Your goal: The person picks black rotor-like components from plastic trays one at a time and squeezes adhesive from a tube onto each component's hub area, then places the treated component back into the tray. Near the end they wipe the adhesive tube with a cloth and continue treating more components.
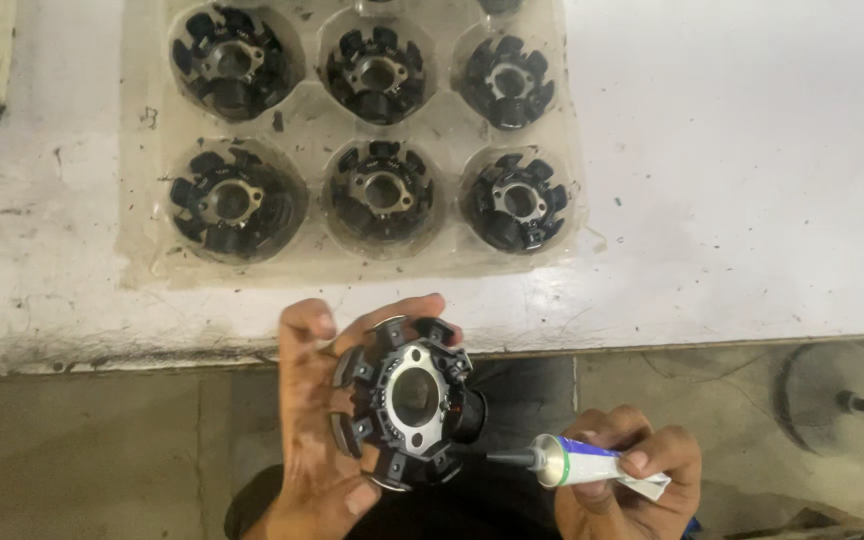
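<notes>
Stator (407,400) at lower centre sits cupped in your left hand (317,420), fingers spread round its rim, looking heavy, rigid, with edgy poles, so grip the rim, while your right hand (622,480) pinches the soft, squeezable sealant tube (577,465).

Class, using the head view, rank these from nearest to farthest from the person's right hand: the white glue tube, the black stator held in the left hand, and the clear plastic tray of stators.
1. White glue tube: gripped in the right hand.
2. Black stator: left of it, in the left hand.
3. Clear plastic tray: farthest, on the white table.
</notes>
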Motion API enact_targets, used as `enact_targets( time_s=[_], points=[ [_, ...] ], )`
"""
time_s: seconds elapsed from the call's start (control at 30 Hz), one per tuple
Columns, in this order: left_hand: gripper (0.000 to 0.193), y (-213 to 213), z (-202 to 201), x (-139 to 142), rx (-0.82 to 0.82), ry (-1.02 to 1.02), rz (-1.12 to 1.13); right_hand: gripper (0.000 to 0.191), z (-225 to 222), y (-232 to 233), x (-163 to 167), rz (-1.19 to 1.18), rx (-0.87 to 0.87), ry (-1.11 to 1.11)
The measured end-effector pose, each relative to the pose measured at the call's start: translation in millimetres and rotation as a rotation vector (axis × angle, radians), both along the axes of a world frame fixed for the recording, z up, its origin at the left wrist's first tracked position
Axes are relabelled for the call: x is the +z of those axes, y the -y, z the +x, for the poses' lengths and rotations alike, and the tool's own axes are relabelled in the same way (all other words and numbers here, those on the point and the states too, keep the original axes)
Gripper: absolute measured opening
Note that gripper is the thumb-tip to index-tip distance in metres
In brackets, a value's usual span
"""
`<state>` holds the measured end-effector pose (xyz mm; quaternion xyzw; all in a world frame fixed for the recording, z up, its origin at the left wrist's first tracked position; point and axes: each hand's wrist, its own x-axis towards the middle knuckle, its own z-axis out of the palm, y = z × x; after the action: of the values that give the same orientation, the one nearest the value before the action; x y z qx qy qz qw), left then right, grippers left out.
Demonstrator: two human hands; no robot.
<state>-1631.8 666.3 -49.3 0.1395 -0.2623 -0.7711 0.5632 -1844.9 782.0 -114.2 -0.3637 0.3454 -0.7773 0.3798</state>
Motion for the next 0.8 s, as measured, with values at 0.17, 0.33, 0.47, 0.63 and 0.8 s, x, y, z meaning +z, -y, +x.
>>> enact_targets(
  time_s=[0.17, 0.33, 0.47, 0.63, 0.8],
  points=[
    [0.077, 5, -7, -7, -0.14, -0.321, 0.124, 0.028, 9, -2, -1, -0.03, -0.07, -0.23],
    [0.07, -1, -9, 2, -0.02, -0.19, 0.057, 0.036, 0, -7, 12, -0.03, -0.173, -1.031],
    [0.06, -9, -12, 18, 0.151, 0.323, -0.193, 0.036, 9, -11, 3, -0.036, -0.277, -0.887],
    [0.053, -8, -14, 27, 0.25, 0.502, -0.349, 0.037, 4, -16, -1, -0.072, -0.203, -0.9],
    [0.048, -7, -14, 23, 0.241, 0.473, -0.329, 0.03, -1, -15, 0, -0.021, -0.162, -0.895]
  ],
)
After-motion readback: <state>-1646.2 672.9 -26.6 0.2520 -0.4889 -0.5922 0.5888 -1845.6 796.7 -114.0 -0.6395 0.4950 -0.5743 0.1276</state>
